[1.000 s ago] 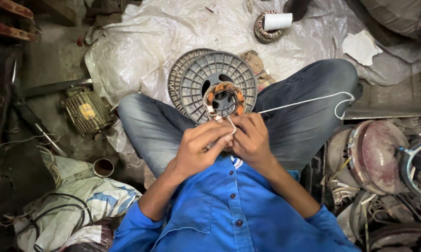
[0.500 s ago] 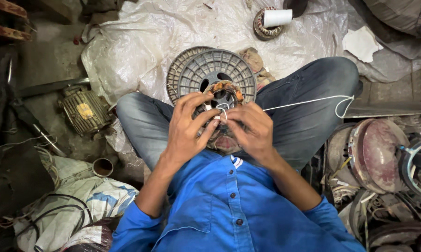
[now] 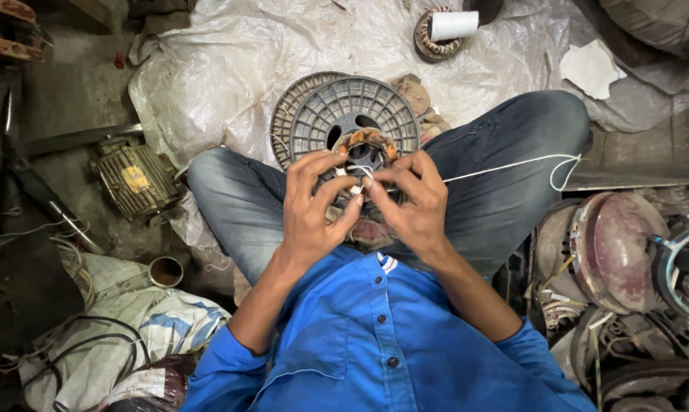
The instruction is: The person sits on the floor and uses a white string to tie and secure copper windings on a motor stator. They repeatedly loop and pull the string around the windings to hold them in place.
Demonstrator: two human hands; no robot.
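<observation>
Both hands have risen onto the copper-wound round stator [image 3: 363, 149]; left hand [image 3: 314, 206] and right hand [image 3: 413, 202] pinch white thread [image 3: 512, 162] trailing toward 3 o'clock.

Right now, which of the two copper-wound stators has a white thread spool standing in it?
The far stator on the plastic sheet holds the white thread spool. The near stator, between both hands, has none.

Copper, plastic, thread and worn metal on a plastic-sheeted floor.

The round stator winding [image 3: 366, 149] shows dull orange copper wire; beneath it lie ribbed, matt grey plastic spools [image 3: 337, 114]. The thin white thread [image 3: 512, 162] looks soft. The crinkled translucent plastic sheet [image 3: 230, 69] shines faintly, while the finned, dusty metal motor housing [image 3: 134, 179] looks rough, and the blue cotton shirt [image 3: 375, 336] matt.
</observation>
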